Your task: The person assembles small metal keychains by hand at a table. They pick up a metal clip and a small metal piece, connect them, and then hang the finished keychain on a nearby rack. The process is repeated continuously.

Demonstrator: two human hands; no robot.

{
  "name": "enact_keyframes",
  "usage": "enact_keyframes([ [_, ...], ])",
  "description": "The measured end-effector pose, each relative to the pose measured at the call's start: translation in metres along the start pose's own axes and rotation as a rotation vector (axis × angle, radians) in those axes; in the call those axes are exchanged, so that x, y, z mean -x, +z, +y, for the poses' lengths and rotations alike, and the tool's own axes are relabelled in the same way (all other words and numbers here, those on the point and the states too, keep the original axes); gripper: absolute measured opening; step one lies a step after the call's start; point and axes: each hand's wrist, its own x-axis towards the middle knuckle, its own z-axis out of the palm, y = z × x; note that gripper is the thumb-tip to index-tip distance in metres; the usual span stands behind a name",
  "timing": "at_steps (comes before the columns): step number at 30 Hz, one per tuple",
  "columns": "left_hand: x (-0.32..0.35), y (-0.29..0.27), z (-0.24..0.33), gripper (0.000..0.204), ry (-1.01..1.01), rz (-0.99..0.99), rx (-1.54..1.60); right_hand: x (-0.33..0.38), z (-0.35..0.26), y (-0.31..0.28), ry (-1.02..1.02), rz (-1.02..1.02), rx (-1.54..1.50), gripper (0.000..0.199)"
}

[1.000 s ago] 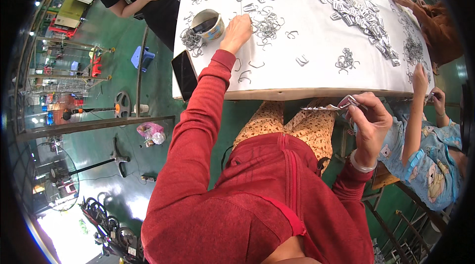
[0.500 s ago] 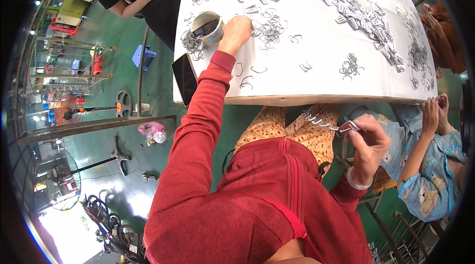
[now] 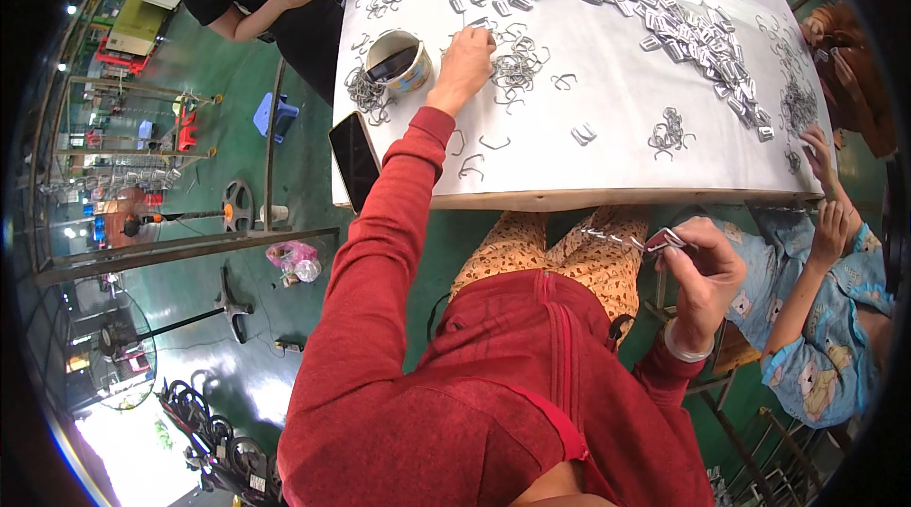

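Note:
My left hand (image 3: pixel 465 63) reaches over the white table, beside a loose pile of bent wire hooks (image 3: pixel 515 68). Its fingers are bent together at a small metal buckle (image 3: pixel 480 24); what lies between the fingertips is hidden. Over my lap, my right hand (image 3: pixel 704 270) pinches a flat metal buckle (image 3: pixel 664 240) between thumb and fingers. From it a row of linked metal pieces (image 3: pixel 607 235) trails left over my patterned trousers. Just left of my left hand stands a paper tub (image 3: pixel 415 77) with a dark object inside.
A heap of metal buckles (image 3: pixel 683 28) spreads across the far side of the white table (image 3: pixel 607 165). A phone (image 3: pixel 355 160) lies at its left edge. More hooks (image 3: pixel 672 130) lie nearer. Co-workers sit left and right, one in a blue patterned garment (image 3: pixel 816 355). A fan (image 3: pixel 109 341) stands left.
My left hand has shifted slightly farther away, to the buckles by the hook pile. At right, a co-worker's hand has reached up to the table. The left co-worker's hands have come together.

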Motion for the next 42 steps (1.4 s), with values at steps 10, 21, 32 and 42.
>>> enact_keyframes([
  [10, 0.056, -0.054, 0.137, 0.021, -0.262, -0.375, 1.149, 0.001, 0.017, 0.002, 0.198, 0.143, 0.009, 0.02],
  [21, 0.111, -0.076, 0.204, 0.016, -0.046, -0.423, 1.249, 0.01, 0.037, 0.002, 0.089, 0.178, -0.13, 0.021],
  [32, 0.109, -0.073, 0.218, 0.008, 0.132, -0.206, 1.382, -0.002, 0.017, -0.002, -0.143, 0.069, 0.07, 0.018],
  [42, 0.121, -0.067, 0.207, 0.029, 0.278, -0.276, 1.29, -0.079, 0.073, -0.15, 0.05, 0.5, 0.284, 0.028],
])
